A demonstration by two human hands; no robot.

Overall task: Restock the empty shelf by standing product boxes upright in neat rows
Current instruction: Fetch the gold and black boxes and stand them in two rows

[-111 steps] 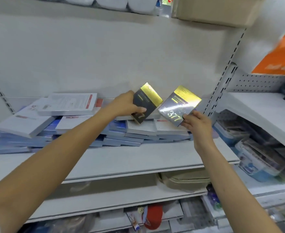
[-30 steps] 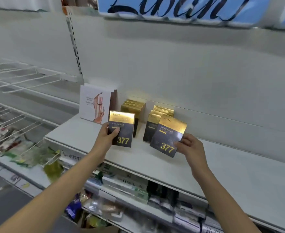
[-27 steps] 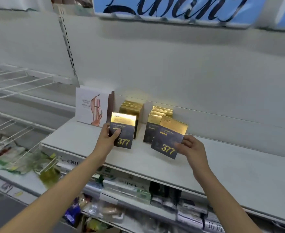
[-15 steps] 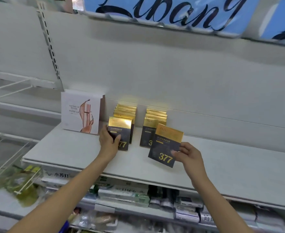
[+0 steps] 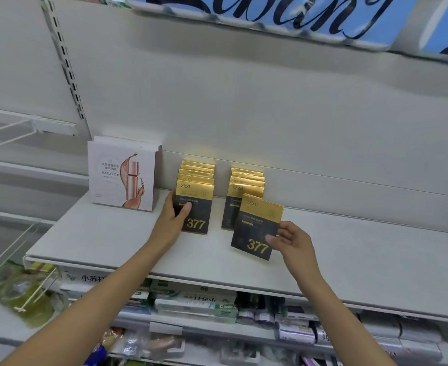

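Note:
Two rows of gold-and-black "377" boxes stand upright on the white shelf [image 5: 112, 241]. My left hand [image 5: 171, 220] grips the front box of the left row [image 5: 197, 207], thumb on its face; the box stands on the shelf against those behind it. My right hand [image 5: 291, 241] pinches another 377 box [image 5: 257, 228] by its right edge, tilted and held just in front of the right row [image 5: 244, 186].
A white-and-pink product box [image 5: 112, 175] stands at the shelf's left end. The shelf stretches bare to the right of the rows. Wire racks [image 5: 6, 128] lie to the left, and packed lower shelves [image 5: 204, 302] sit below. A blue sign [image 5: 296, 14] hangs overhead.
My left hand set its box down upright at the front of the left row. My right hand lowered its box towards the shelf in front of the right row. The view shifted right.

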